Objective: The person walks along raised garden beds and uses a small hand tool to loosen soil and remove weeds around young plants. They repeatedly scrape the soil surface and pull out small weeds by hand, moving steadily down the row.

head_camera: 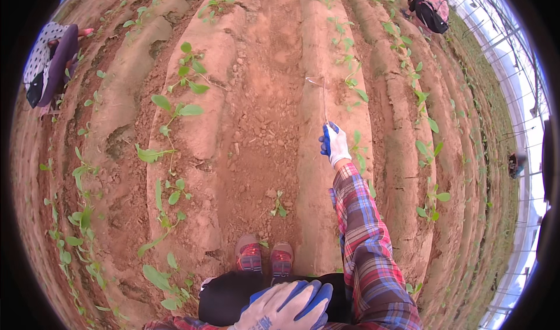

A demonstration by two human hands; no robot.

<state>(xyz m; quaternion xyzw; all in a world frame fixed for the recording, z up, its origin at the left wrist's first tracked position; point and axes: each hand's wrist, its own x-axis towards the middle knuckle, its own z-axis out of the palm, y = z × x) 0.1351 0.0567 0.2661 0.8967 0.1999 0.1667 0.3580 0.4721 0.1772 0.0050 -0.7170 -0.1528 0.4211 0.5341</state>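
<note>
My right hand (pixel 336 142), in a white glove with blue-coated fingers, is closed around the near end of a thin-rod hand hoe (pixel 324 102). The hoe's narrow bent head lies over the soil ridge (pixel 313 163) to the right of the furrow, left of a row of leafy seedlings (pixel 350 80). Across my dark-clothed lap rests my left hand (pixel 284 306), back up, in a matching glove. Its fingers are extended and nothing shows in it; the palm is hidden.
Another seedling row (pixel 168 124) grows along the left ridge. An uprooted-looking plant (pixel 278 205) lies in the furrow before my shoes (pixel 264 255). People crouch among the rows at far left (pixel 52 63) and upper right (pixel 428 8). A greenhouse frame (pixel 509 36) bounds the right side.
</note>
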